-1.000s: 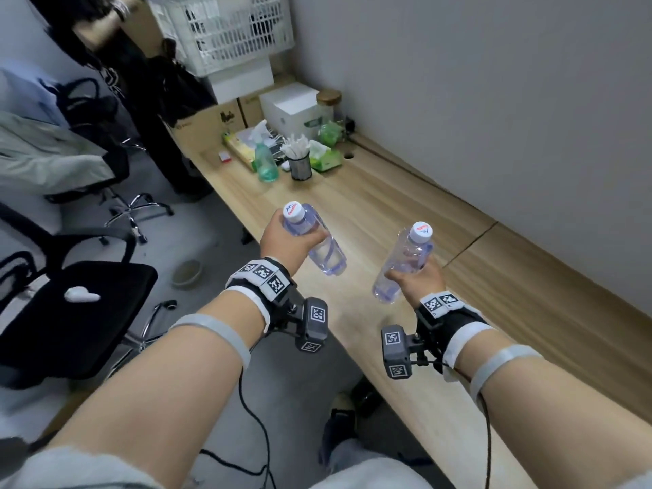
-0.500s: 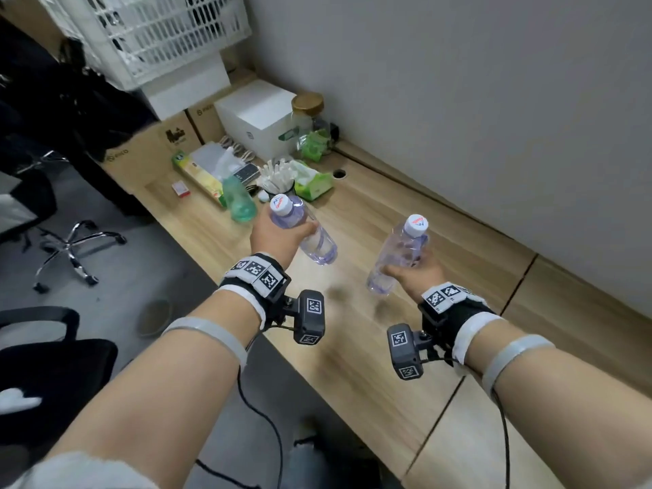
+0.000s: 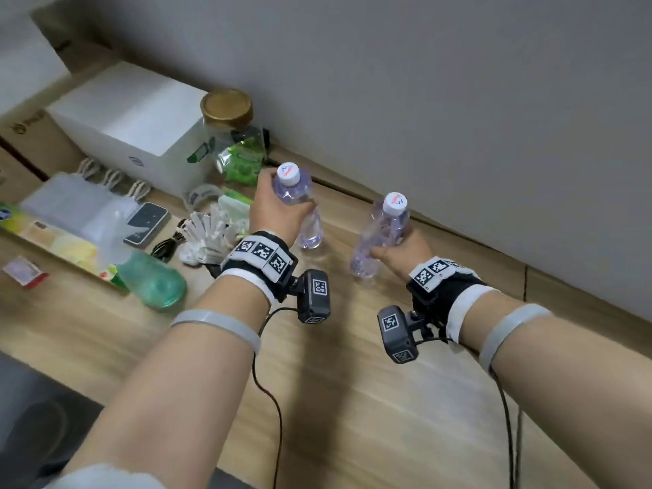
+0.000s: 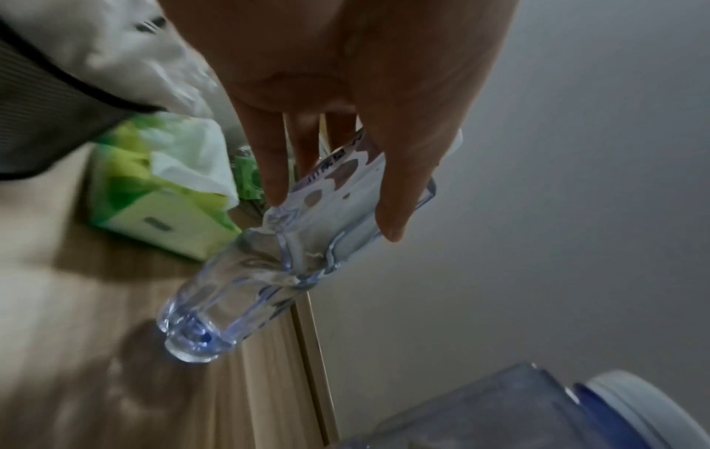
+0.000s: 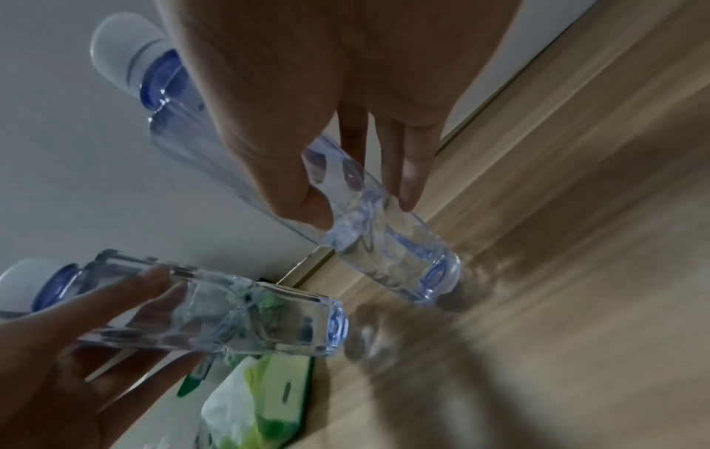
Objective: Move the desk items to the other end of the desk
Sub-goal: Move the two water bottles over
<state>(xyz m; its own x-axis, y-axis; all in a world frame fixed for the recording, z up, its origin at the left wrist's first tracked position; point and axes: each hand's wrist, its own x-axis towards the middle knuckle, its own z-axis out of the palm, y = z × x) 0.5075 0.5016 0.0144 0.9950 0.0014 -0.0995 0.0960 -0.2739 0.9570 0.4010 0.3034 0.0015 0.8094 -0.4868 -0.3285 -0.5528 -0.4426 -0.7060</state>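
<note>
Left hand (image 3: 273,215) fingers wrap the upper body of one water bottle (image 3: 303,220). Right hand (image 3: 400,254) fingers and thumb clasp the second water bottle (image 3: 379,234) at mid-body above the desk (image 3: 352,400).

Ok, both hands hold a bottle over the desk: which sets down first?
Probably the right hand: its bottle hangs over bare desk, while the left bottle hovers beside the tissue pack.

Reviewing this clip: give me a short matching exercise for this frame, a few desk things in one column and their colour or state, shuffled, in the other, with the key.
Things:
1. left hand
2. jar lid
3. spray bottle
4. box

States:
A. white, by the wall
B. grips a clear water bottle
C. gold
D. green, lying on the desk

Pairs: 1-B, 2-C, 3-D, 4-A
</note>
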